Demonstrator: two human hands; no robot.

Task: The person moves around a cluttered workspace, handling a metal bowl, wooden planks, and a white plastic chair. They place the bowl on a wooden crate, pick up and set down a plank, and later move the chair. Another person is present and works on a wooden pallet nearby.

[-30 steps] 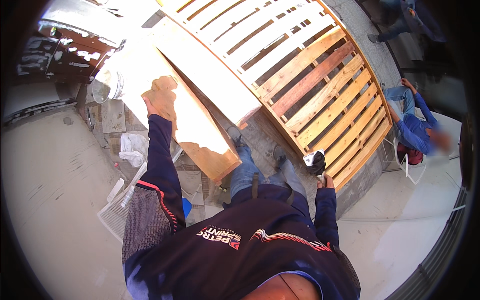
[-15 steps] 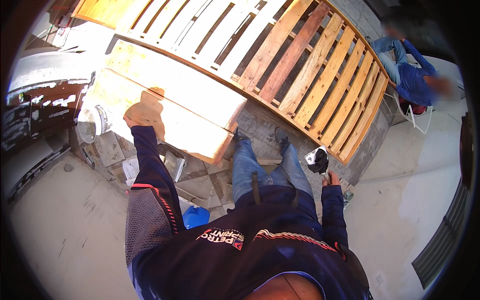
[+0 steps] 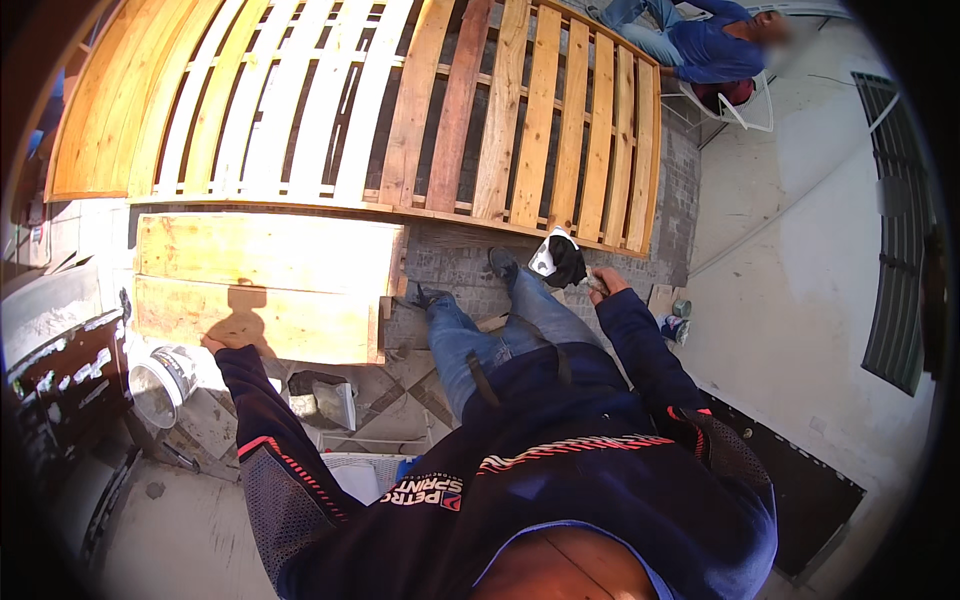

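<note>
My left hand (image 3: pixel 213 343) touches the near left edge of a sunlit wooden panel of pale planks (image 3: pixel 255 312). Its fingers are small and partly lost in glare and shadow, so I cannot make out their grip. Out to the right, my right hand (image 3: pixel 606 285) is closed, with its fingers curled around something small and pale that I cannot make out. Just beyond those fingers is a black, cloth-like bundle (image 3: pixel 568 263) against a white container (image 3: pixel 543 262). Whether the hand holds either of these is unclear.
A large slatted wooden frame (image 3: pixel 405 130) lies beyond the panel. A white bucket (image 3: pixel 155 388) stands at left, near a clear plastic bag (image 3: pixel 335 402). A person in blue (image 3: pixel 715 48) sits on a white chair (image 3: pixel 750 110) at far right. Small containers (image 3: pixel 676 325) lie right of me.
My view has turned, so the frame and panel now look more level. My left hand remains at the panel's edge. My right hand remains beside the black bundle.
</note>
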